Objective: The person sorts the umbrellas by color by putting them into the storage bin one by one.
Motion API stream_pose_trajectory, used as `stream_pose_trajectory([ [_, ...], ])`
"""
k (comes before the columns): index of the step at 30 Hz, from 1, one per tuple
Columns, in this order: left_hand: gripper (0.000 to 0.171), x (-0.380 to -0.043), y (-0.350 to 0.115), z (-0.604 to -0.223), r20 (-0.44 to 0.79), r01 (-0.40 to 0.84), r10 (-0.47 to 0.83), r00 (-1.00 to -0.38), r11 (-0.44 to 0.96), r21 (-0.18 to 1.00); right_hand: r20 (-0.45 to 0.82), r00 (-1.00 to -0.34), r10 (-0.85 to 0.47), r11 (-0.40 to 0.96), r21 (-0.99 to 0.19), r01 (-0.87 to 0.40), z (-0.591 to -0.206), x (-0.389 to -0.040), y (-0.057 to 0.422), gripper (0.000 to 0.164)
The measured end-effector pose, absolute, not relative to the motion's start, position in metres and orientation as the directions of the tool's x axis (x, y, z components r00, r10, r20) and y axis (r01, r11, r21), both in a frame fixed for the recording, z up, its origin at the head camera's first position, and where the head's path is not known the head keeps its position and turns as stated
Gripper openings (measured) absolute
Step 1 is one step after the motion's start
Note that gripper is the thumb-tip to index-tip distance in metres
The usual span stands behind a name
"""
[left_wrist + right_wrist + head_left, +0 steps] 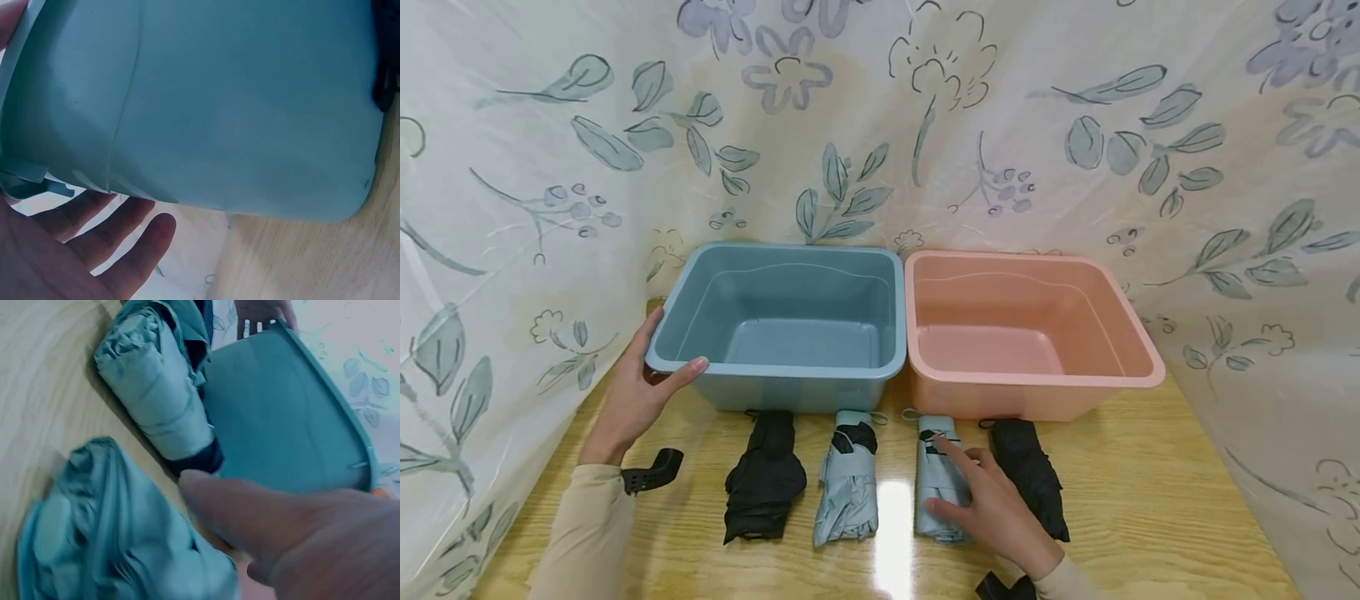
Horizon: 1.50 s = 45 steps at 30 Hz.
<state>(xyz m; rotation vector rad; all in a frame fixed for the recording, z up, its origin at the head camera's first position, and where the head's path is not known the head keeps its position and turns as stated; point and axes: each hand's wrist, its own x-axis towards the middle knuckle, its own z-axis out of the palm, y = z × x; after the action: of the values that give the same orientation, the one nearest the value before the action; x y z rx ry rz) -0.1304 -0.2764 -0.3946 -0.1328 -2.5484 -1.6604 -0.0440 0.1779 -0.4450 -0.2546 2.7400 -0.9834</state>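
Along the front of two bins lie folded umbrellas: a black umbrella (763,479), a light blue umbrella (847,483), another light blue umbrella (942,483) and a black umbrella (1028,479) at the right. My left hand (638,389) holds the blue bin (790,392) at its front left corner, thumb on the front rim and fingers along the left side. Over the right-hand light blue umbrella hovers my right hand (988,504), thumb and fingers spread apart. In the right wrist view that umbrella (131,531) lies below the thumb; whether the fingers touch it cannot be told.
A pink bin (1000,402) stands beside the blue one, their rims nearly touching. Both stand on a wooden table (1157,492), backed by a flowered plastic sheet (985,125) that also hangs at the sides. Each wrist carries a black camera mount (655,473).
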Motion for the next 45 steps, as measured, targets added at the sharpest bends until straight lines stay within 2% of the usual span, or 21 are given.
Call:
stream_pose_trajectory([
  [7,0.096,-0.131,-0.277,-0.397,0.144,0.137,0.013,-0.989,0.405,0.904,-0.187,-0.96,-0.208,0.76,-0.649,-0.038,-0.455,-0.047,0.167,0.085],
  [18,0.096,-0.129,-0.279,-0.399,0.134,0.128,0.012,-0.991,0.396,0.909,-0.224,-0.944,-0.242,0.712,-0.702,-0.017,-0.464,-0.051,0.154,0.084],
  [23,0.096,-0.129,-0.281,-0.4,0.132,0.122,0.005,-0.991,0.403,0.907,-0.2,-0.956,-0.216,0.666,-0.746,0.005,-0.468,-0.051,0.153,0.082],
  [29,0.096,-0.129,-0.281,-0.399,0.132,0.121,0.0,-0.991,0.405,0.906,-0.101,-0.983,-0.157,0.605,-0.796,-0.015,-0.467,-0.044,0.157,0.082],
  [33,0.096,-0.13,-0.28,-0.398,0.135,0.122,-0.004,-0.991,0.409,0.904,-0.012,-0.994,-0.104,0.569,-0.821,-0.05,-0.451,-0.034,0.16,0.085],
  [37,0.096,-0.13,-0.28,-0.398,0.136,0.123,-0.005,-0.991,0.401,0.908,0.069,-0.992,-0.109,0.489,-0.865,-0.114,-0.424,-0.026,0.163,0.086],
  [45,0.096,-0.131,-0.279,-0.399,0.14,0.125,-0.012,-0.99,0.38,0.916,0.028,-0.981,-0.19,0.34,-0.936,-0.093,-0.367,-0.019,0.157,0.08],
])
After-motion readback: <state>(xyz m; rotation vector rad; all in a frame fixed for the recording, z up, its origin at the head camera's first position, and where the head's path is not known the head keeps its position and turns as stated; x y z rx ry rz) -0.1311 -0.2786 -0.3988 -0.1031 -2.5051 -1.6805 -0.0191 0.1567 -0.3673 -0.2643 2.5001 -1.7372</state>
